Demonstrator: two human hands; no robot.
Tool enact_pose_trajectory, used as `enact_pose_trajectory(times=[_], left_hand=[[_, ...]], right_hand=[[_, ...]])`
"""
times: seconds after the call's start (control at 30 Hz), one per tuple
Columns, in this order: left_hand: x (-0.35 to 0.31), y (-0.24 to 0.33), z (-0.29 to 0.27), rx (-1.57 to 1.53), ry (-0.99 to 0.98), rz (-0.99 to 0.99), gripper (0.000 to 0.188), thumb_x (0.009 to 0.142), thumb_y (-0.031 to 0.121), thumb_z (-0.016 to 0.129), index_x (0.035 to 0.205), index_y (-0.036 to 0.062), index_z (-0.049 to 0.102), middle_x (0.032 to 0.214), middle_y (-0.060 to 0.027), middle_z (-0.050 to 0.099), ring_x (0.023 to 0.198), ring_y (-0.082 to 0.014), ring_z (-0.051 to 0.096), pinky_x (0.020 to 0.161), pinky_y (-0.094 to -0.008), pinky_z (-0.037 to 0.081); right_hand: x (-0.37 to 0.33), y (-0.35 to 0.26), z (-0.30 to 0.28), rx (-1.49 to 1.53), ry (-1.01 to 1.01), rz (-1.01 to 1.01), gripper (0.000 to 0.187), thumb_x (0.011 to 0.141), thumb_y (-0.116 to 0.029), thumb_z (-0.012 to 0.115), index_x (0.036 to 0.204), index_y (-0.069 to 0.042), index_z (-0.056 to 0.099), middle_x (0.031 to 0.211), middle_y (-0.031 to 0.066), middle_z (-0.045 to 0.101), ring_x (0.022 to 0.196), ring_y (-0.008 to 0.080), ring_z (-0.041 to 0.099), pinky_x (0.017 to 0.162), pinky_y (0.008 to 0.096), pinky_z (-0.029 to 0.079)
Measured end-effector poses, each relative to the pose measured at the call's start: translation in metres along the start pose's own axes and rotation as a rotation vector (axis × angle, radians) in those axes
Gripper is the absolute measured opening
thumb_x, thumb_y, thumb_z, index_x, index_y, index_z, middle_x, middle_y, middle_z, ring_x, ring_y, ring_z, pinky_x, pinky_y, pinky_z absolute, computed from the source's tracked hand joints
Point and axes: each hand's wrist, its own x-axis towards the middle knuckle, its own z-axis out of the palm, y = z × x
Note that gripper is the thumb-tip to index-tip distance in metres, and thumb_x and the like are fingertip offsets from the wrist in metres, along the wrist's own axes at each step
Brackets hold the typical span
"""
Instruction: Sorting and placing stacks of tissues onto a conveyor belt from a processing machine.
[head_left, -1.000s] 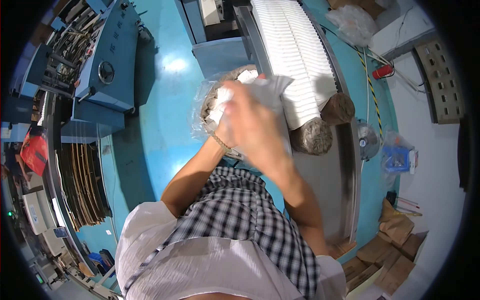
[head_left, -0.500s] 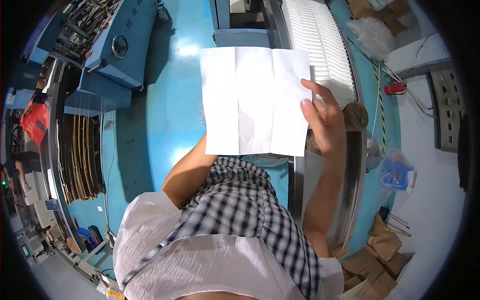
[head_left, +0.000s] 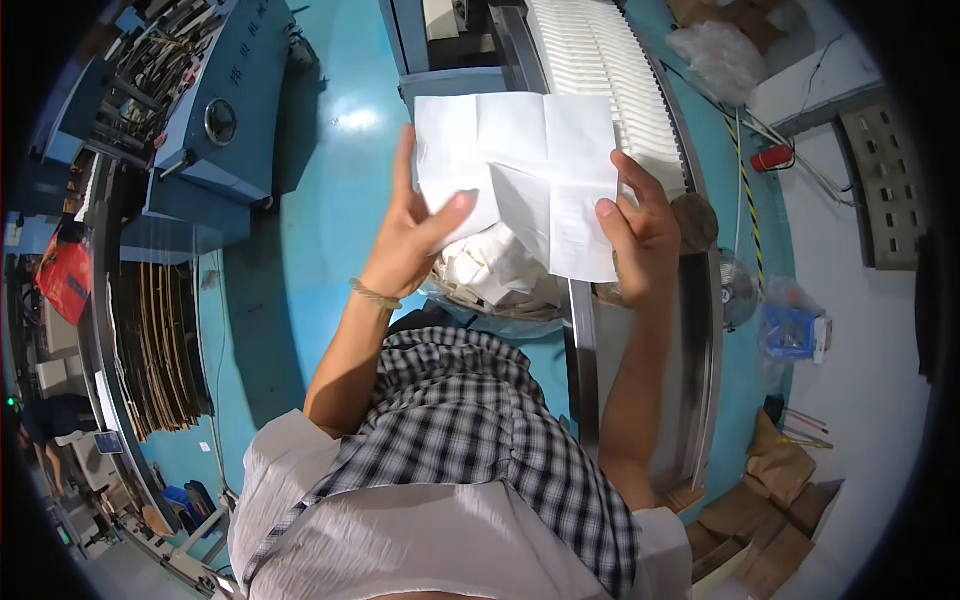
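Observation:
A creased white sheet of paper (head_left: 515, 130) is held up in front of me between both hands. My left hand (head_left: 405, 235) grips its left side, with the thumb on the near face and the fingers partly hidden behind. The right edge is pinched by my right hand (head_left: 640, 225) between thumb and fingers. Fold lines run down the sheet, and its lower middle buckles into a slanted crease. Just below the paper sits a bag (head_left: 500, 268) filled with crumpled white paper pieces.
A long row of upright white folded sheets (head_left: 590, 100) lies on the metal-edged conveyor (head_left: 585, 370) to my right. Blue machine (head_left: 225, 110) and stacked brown boards (head_left: 155, 340) stand left. Cardboard boxes (head_left: 755, 530) and a fan (head_left: 738, 290) are at right. Far left, a person (head_left: 55, 425) is partly visible.
My left hand has come out from behind the paper to its left side, thumb in front. The sheet's lower part has bent, uncovering the bag of paper pieces. The view has shifted slightly.

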Motion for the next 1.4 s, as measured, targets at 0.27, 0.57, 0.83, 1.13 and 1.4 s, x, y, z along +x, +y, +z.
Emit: enact_pose_trajectory(times=[0.27, 0.57, 0.83, 1.13, 1.4], left_hand=[[0.016, 0.019, -0.026, 0.377, -0.209, 0.112, 0.075, 0.082, 0.002, 0.076, 0.149, 0.0100, 0.044, 0.155, -0.0083, 0.040, 0.132, -0.0177, 0.047, 0.097, -0.0259, 0.046], [0.021, 0.025, -0.030, 0.431, -0.272, 0.162, 0.080, 0.081, 0.000, 0.076, 0.151, 0.0048, 0.036, 0.157, -0.0136, 0.035, 0.149, -0.0245, 0.024, 0.118, -0.0346, 0.023], [0.019, 0.025, -0.033, 0.455, -0.316, 0.226, 0.091, 0.077, -0.001, 0.079, 0.153, 0.0045, 0.030, 0.160, -0.0143, 0.028, 0.151, -0.0267, 0.019, 0.122, -0.0380, 0.019], [0.018, 0.019, -0.035, 0.381, -0.303, 0.147, 0.100, 0.078, -0.005, 0.079, 0.157, 0.0078, 0.019, 0.162, -0.0131, 0.022, 0.148, -0.0240, 0.026, 0.117, -0.0385, 0.032], [0.014, 0.011, -0.034, 0.254, -0.258, 0.052, 0.099, 0.075, -0.003, 0.080, 0.156, 0.0072, 0.024, 0.162, -0.0129, 0.025, 0.144, -0.0244, 0.032, 0.115, -0.0388, 0.032]], right_hand=[[0.003, -0.011, -0.010, 0.128, -0.126, 0.170, 0.059, 0.088, 0.008, 0.055, 0.145, -0.004, 0.044, 0.119, 0.0184, 0.064, 0.102, 0.0151, 0.064, 0.082, 0.0242, 0.050], [0.002, -0.021, -0.019, 0.175, -0.237, 0.198, 0.078, 0.080, 0.014, 0.055, 0.151, -0.012, 0.038, 0.146, 0.0195, 0.046, 0.125, 0.0256, 0.057, 0.092, 0.0297, 0.054], [0.000, -0.017, -0.023, 0.090, -0.237, 0.156, 0.083, 0.078, 0.017, 0.053, 0.154, -0.010, 0.032, 0.151, 0.0178, 0.041, 0.132, 0.0288, 0.051, 0.094, 0.0327, 0.054], [0.000, -0.014, -0.020, 0.088, -0.232, 0.179, 0.088, 0.079, 0.013, 0.056, 0.157, -0.013, 0.024, 0.140, 0.0236, 0.052, 0.122, 0.0269, 0.058, 0.095, 0.0343, 0.050], [-0.006, -0.001, -0.018, 0.129, -0.207, 0.214, 0.090, 0.080, 0.011, 0.055, 0.158, -0.012, 0.018, 0.135, 0.0272, 0.054, 0.117, 0.0248, 0.060, 0.090, 0.0318, 0.050]])
